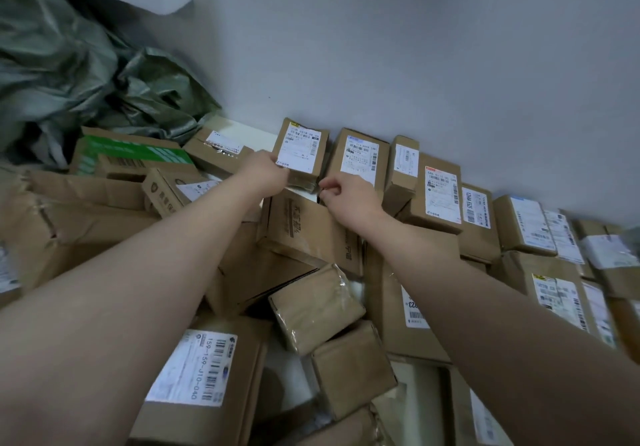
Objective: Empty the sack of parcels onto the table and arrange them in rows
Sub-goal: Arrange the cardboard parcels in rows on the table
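Note:
My left hand (265,173) grips the lower left corner of a small brown labelled parcel (302,149) that leans upright against the wall. To its right runs a row of labelled parcels (441,194) along the wall. My right hand (348,192) hovers with curled fingers just below the right bottom corner of the held parcel; whether it touches it I cannot tell. A loose heap of brown parcels (304,227) covers the table below my arms. The crumpled grey-green sack (69,75) lies at the far left.
A white wall (415,47) stands right behind the row. A green-printed carton (138,153) lies beside the sack. Bits of white table surface (242,130) show between parcels. More labelled parcels (554,289) fill the right side.

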`<state>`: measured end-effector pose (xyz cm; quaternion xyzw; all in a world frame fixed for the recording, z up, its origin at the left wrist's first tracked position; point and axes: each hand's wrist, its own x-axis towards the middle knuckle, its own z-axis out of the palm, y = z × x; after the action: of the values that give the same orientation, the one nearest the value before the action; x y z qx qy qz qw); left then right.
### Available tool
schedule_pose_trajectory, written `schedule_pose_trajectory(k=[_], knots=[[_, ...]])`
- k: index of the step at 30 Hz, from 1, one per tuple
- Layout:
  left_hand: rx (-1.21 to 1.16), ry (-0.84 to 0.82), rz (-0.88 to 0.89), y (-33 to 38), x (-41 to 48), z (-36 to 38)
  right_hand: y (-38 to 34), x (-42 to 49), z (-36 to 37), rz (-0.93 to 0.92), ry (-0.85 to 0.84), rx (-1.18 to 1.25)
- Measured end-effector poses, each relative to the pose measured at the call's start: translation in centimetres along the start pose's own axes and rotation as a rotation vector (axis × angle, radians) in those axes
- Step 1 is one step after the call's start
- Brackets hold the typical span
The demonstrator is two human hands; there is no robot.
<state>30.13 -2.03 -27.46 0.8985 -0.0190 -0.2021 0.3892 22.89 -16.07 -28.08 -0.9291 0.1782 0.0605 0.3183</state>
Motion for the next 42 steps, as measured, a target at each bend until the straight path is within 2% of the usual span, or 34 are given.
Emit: schedule_pose_trajectory(k=[4, 9, 13, 17, 21, 26, 27, 29, 30, 37, 40, 42], knots=[[0.159, -0.007, -0.001, 0.2, -2.6, -2.6, -1.4, -1.6, -0.4, -0.013, -0.112, -0.052], [0.386, 0.116, -0.005, -1.9, -1.9, -7.3, -3.4, -1.9, 0.5, 0.037, 0.079, 0.034], [0.392, 0.095, -0.028, -4.3, 0.9, -11.2, -5.9, -1.1, 2.6, 0.03, 0.021, -0.027], [0.425, 0.043, 0.005, -6.3, 4.2, -13.5, -9.1, 1.2, 5.3, 0.072, 0.07, -0.008], [0.317, -0.022, 0.014, -6.4, 7.5, -14.5, -12.0, 4.4, 8.1, 0.118, 0.046, 0.028], [0.238, -0.141, 0.06, -5.7, 10.8, -13.5, -13.0, 9.1, 10.4, 0.253, -0.102, 0.123], [0.272, -0.166, 0.049, -6.1, 12.0, -12.8, -12.8, 10.0, 10.9, 0.291, -0.114, 0.178], [0.122, -0.174, -0.1, -7.4, 14.2, -11.8, -12.3, 11.4, 11.7, 0.355, -0.15, 0.23], [0.131, -0.166, -0.089, -8.2, 15.3, -11.5, -12.1, 12.0, 12.0, 0.387, -0.163, 0.26], [-0.088, -0.263, -0.204, -8.8, 17.1, -10.7, -11.6, 14.1, 13.9, 0.588, -0.141, 0.774], [-0.202, -0.197, -0.24, -8.0, 16.9, -11.1, -11.9, 14.1, 13.1, 0.6, -0.129, 1.014], [-0.353, -0.114, -0.289, -7.7, 17.2, -11.6, -12.1, 13.8, 12.7, 0.517, -0.12, 1.059]])
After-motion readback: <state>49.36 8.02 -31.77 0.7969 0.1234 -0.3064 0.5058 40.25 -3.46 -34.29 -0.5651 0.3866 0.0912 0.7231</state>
